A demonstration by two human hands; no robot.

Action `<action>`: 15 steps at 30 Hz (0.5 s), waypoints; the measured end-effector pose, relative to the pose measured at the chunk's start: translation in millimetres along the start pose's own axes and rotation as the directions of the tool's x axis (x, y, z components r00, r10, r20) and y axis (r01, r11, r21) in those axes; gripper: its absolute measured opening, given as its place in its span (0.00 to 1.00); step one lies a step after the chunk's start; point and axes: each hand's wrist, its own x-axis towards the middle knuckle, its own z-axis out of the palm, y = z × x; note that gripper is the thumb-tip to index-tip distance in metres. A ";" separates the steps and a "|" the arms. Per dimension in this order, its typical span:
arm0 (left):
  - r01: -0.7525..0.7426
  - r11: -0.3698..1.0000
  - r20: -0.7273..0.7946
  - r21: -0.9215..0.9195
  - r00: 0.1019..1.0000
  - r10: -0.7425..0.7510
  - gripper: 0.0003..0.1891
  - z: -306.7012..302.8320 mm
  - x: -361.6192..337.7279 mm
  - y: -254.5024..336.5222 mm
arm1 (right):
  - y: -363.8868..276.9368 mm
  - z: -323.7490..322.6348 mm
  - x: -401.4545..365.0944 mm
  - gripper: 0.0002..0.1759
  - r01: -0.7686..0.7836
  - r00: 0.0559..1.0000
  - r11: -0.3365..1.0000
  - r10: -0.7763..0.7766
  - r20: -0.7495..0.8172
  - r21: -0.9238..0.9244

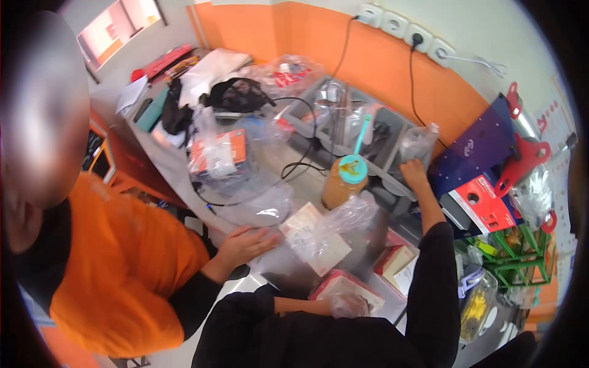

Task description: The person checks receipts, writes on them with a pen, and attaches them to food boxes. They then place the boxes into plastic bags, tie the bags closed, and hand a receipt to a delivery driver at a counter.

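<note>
Hands: two of the wearer's own, in black sleeves, plus one other person's hand (242,245) lying flat on the worktop (288,162).
Right hand (415,173): the grip was clamped on the bottom of a clear bag (419,142), up by the grey tray (392,132) at the back.
Clear bag: one, long axis roughly up-and-down, top pointing toward the orange wall.
Left hand (346,305): low by the body, at a wrapped red-edged box (334,283). Crinkly plastic hid the fingers, so I can't tell the grip.
Jar (345,181): one, with a teal lid, mid-worktop.
Wall sockets (405,29): four.
Writing: a white logo on the purple board (475,147), too small to read.
</note>
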 end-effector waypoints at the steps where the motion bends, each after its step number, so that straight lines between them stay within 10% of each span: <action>1: -0.073 0.996 -0.018 -0.060 0.997 0.072 0.22 7.9 -21.6 -2.9 | -0.4 -3.8 -1.8 0.08 0.009 0.999 1.000 -0.008 -0.037 0.006; 5: -0.283 0.958 -0.099 -0.053 0.956 0.276 0.24 7.5 -57.7 -9.2 | 3.0 -22.6 -3.7 0.08 0.026 0.994 0.999 -0.022 -0.104 0.040; 7: -0.334 0.886 0.157 0.323 0.942 0.297 0.27 -19.2 -46.9 9.0 | 3.3 -25.4 -7.6 0.09 -0.009 0.996 0.995 0.018 -0.091 0.102; 10: -0.083 0.972 0.401 -0.221 0.900 0.168 0.29 -43.6 -26.2 18.9 | 4.8 -4.3 -11.4 0.10 -0.184 0.983 0.957 0.183 0.023 0.223; 11: -0.135 0.986 0.412 -0.096 0.897 0.163 0.25 -48.7 -21.7 23.4 | 5.8 7.5 -12.9 0.11 -0.259 0.964 0.931 0.235 0.121 0.257; 15: -0.251 0.789 0.123 -0.561 0.917 0.379 0.12 -51.5 -7.3 26.9 | -1.2 0.1 -16.9 0.11 -0.251 0.954 0.885 0.158 0.254 0.392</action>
